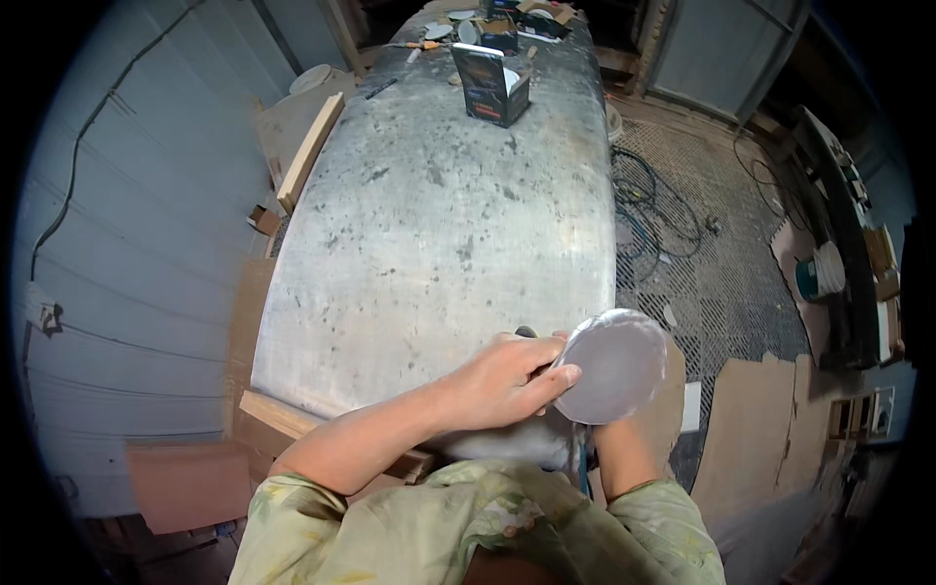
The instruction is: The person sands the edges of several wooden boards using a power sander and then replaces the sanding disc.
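Observation:
A round grey sanding disc (614, 369) with a pale, ragged rim is turned face up toward me at the near right end of the long panel. My left hand (507, 382) is closed at its left edge, the thumb lying over the rim and the fingers bent behind it. From below, my right forearm (624, 456) reaches up behind the disc, which hides my right hand and whatever it may hold. A thin bluish hose (583, 463) hangs below the disc. Just beyond my left knuckles a small dark rounded part (526, 331) shows.
The grey, dark-speckled curved panel (439, 224) stretches away from me. On it stand an opened dark box (492, 93) and, farther off, several discs (468, 31) and boxes. Wooden boards (310, 151) line its left side. Coiled hoses (648, 205) and cardboard (751, 419) lie on the right floor.

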Motion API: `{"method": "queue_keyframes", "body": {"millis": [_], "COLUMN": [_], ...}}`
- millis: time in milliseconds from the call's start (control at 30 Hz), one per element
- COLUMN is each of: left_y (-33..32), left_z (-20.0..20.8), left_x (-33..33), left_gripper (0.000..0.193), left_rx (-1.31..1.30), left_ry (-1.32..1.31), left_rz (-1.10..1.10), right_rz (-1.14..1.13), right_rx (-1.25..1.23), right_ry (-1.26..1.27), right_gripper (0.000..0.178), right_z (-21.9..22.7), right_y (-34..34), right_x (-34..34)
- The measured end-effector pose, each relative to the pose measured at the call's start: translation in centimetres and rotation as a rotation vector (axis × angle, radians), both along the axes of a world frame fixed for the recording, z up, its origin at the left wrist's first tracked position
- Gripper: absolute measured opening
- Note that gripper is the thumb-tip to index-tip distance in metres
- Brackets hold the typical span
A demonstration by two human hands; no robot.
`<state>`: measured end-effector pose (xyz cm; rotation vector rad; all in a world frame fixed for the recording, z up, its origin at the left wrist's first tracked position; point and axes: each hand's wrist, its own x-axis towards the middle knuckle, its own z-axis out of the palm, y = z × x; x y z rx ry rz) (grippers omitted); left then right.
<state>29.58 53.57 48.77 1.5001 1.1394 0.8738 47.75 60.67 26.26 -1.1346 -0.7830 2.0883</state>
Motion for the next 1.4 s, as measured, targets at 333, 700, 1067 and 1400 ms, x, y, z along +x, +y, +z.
{"method": "queue_keyframes", "body": {"millis": [333, 700, 1067, 1400], "left_y": [43.8, 52.0, 38.3, 39.8], "left_z": [-9.7, -15.3, -9.8, -12.9], "left_x": [-1.4, -17.4, -17.8, -17.9], "left_gripper": [0.041, 0.042, 0.047, 0.060], "left_rx": [-0.006, -0.005, -0.176, -0.294], "left_ry": [-0.297, 1.528, 0.960, 0.958], "left_rz": [0.686, 0.760, 0.185, 0.501], "right_rz": [0.451, 0.609, 0.638, 0.582], "right_rx": [0.169, 0.078, 0.357, 0.394], "right_ry": [0.027, 0.005, -0.241, -0.249], "right_gripper": [0.061, 0.066, 0.064, 0.058], "right_z": [-2.7, -3.9, -1.2, -1.4], "right_y": [8.8, 8.8, 11.7, 10.5], "right_x": [-6.7, -6.7, -6.6, -7.3]}}
